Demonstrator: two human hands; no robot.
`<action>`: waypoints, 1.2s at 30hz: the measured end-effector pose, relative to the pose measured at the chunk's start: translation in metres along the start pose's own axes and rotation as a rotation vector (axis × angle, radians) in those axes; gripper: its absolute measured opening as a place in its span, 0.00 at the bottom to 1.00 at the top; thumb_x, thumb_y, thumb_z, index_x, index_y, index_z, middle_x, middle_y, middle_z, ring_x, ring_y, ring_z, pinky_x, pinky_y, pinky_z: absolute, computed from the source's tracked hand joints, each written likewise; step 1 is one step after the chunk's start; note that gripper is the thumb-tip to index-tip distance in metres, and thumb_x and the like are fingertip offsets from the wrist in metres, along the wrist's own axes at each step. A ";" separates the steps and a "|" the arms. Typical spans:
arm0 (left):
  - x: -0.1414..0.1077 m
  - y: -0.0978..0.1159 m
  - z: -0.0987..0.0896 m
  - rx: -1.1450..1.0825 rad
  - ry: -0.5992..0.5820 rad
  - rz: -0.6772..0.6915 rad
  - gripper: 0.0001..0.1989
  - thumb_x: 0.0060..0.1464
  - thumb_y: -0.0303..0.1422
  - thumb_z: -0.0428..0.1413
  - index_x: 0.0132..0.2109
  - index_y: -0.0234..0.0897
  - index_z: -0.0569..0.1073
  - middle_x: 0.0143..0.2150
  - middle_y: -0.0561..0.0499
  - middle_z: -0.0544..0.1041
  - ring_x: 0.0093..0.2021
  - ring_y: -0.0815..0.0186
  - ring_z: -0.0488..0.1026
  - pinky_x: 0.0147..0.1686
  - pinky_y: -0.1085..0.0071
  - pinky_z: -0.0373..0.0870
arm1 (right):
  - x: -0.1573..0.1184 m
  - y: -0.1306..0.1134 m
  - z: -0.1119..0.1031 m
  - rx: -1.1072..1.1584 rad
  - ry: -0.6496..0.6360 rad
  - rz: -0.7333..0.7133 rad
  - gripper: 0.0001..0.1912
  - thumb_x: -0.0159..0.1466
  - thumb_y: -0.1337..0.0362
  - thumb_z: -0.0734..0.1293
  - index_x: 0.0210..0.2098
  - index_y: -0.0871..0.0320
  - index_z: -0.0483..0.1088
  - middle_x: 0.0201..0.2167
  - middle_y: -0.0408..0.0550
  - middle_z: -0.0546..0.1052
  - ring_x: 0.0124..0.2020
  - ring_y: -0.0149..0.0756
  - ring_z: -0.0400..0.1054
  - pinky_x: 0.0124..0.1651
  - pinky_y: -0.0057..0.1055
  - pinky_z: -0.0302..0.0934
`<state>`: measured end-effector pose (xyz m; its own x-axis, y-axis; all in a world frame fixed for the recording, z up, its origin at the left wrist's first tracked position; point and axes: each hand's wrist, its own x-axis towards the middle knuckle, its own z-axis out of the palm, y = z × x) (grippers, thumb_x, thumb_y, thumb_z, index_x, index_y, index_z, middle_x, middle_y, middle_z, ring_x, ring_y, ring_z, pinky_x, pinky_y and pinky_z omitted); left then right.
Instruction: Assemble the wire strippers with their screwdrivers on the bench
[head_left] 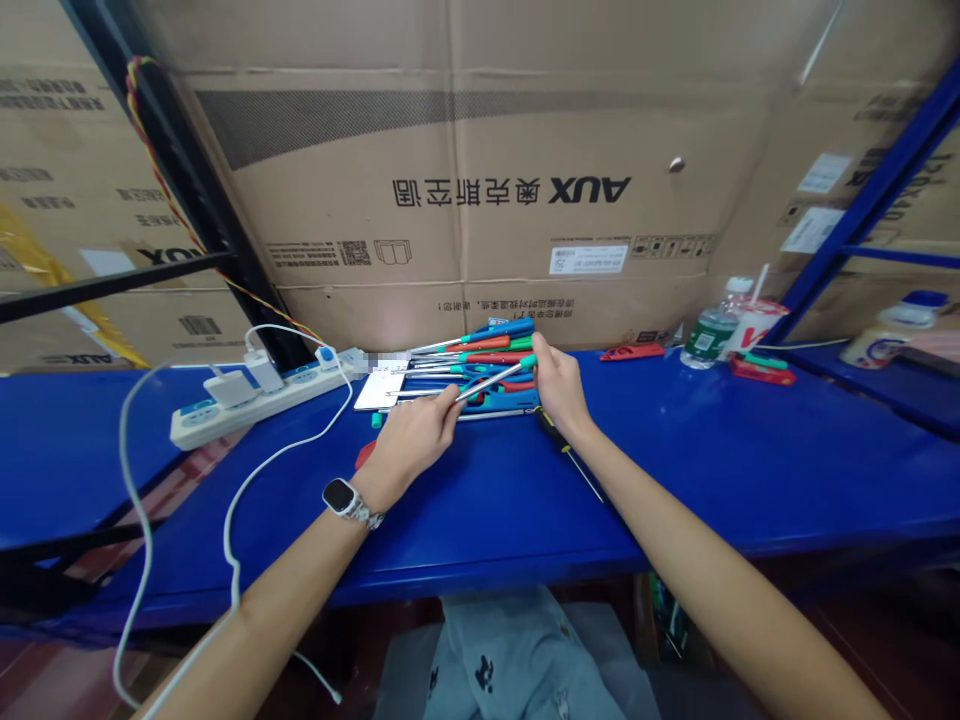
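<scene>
A slim silver rod with a teal end (491, 381) slants between my two hands above a pile of tools. My left hand (418, 432) is closed on its lower left part, and my right hand (559, 388) grips near the teal end. Beneath and behind it lie several screwdrivers, among them one with a blue handle (511, 329) and one with an orange-red handle (484, 344). A white card (379, 390) lies at their left. Under my right wrist, a screwdriver with a black and yellow handle (553, 432) points toward me. Part of the pile is hidden by my hands.
A white power strip (300, 393) with plugs and loose white cables (251, 480) occupies the left of the blue table (480, 520). At right stand a green-labelled bottle (703, 340) and a cup with a straw (754, 325). Cardboard (480, 130) backs the table.
</scene>
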<state>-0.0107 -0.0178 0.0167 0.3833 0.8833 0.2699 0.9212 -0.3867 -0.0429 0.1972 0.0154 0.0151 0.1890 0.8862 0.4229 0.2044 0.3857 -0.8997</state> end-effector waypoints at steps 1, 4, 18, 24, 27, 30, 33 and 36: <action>0.000 0.000 -0.001 0.003 -0.004 0.006 0.17 0.74 0.40 0.39 0.49 0.37 0.70 0.35 0.44 0.80 0.34 0.53 0.78 0.27 0.67 0.56 | 0.000 0.002 -0.003 -0.082 0.043 -0.065 0.34 0.65 0.32 0.57 0.19 0.52 0.48 0.15 0.37 0.51 0.19 0.29 0.46 0.23 0.30 0.40; -0.002 0.001 -0.002 0.000 -0.015 0.023 0.17 0.74 0.39 0.40 0.50 0.37 0.70 0.36 0.44 0.81 0.35 0.53 0.79 0.28 0.67 0.57 | 0.000 0.007 -0.008 -0.214 0.060 -0.133 0.35 0.66 0.33 0.55 0.17 0.52 0.48 0.14 0.39 0.53 0.19 0.30 0.48 0.24 0.32 0.40; -0.003 0.001 -0.005 0.044 -0.069 0.017 0.16 0.74 0.39 0.39 0.53 0.37 0.68 0.39 0.42 0.81 0.38 0.53 0.80 0.31 0.68 0.64 | 0.000 -0.003 -0.007 0.207 -0.284 0.209 0.33 0.63 0.39 0.67 0.18 0.52 0.49 0.12 0.35 0.53 0.14 0.23 0.43 0.18 0.26 0.37; 0.001 0.009 -0.002 0.013 -0.030 0.028 0.16 0.74 0.39 0.40 0.51 0.37 0.69 0.38 0.42 0.81 0.37 0.53 0.80 0.33 0.67 0.67 | -0.009 -0.007 0.005 0.285 -0.400 0.393 0.32 0.60 0.44 0.71 0.18 0.52 0.48 0.12 0.31 0.48 0.15 0.23 0.39 0.17 0.25 0.33; 0.002 0.010 -0.001 -0.083 -0.004 0.016 0.13 0.72 0.38 0.43 0.53 0.36 0.67 0.36 0.43 0.81 0.36 0.52 0.81 0.33 0.66 0.68 | -0.020 -0.005 0.024 0.293 -0.367 0.327 0.32 0.60 0.39 0.69 0.20 0.52 0.49 0.14 0.32 0.50 0.16 0.24 0.42 0.18 0.25 0.37; 0.002 0.007 0.000 -0.222 0.028 -0.006 0.18 0.67 0.36 0.51 0.60 0.34 0.61 0.34 0.44 0.80 0.34 0.51 0.81 0.32 0.66 0.69 | -0.029 -0.002 0.038 0.218 -0.316 0.152 0.29 0.61 0.38 0.67 0.22 0.53 0.55 0.15 0.33 0.53 0.18 0.26 0.46 0.20 0.26 0.43; 0.002 0.006 0.002 -0.337 0.045 0.013 0.23 0.63 0.30 0.53 0.62 0.32 0.57 0.33 0.45 0.80 0.33 0.52 0.80 0.31 0.65 0.69 | -0.035 0.001 0.046 0.180 -0.367 -0.010 0.25 0.65 0.42 0.64 0.24 0.54 0.61 0.19 0.36 0.61 0.22 0.28 0.54 0.27 0.27 0.53; 0.002 0.006 0.003 -0.445 0.071 0.044 0.25 0.60 0.27 0.52 0.62 0.32 0.57 0.32 0.45 0.79 0.33 0.53 0.80 0.31 0.65 0.69 | -0.036 0.004 0.049 0.137 -0.434 -0.125 0.22 0.69 0.47 0.60 0.27 0.56 0.65 0.24 0.40 0.70 0.28 0.31 0.63 0.36 0.29 0.59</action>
<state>-0.0045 -0.0170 0.0138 0.4016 0.8492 0.3430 0.7801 -0.5134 0.3575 0.1439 -0.0023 -0.0096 -0.2543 0.8449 0.4706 0.0662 0.5006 -0.8631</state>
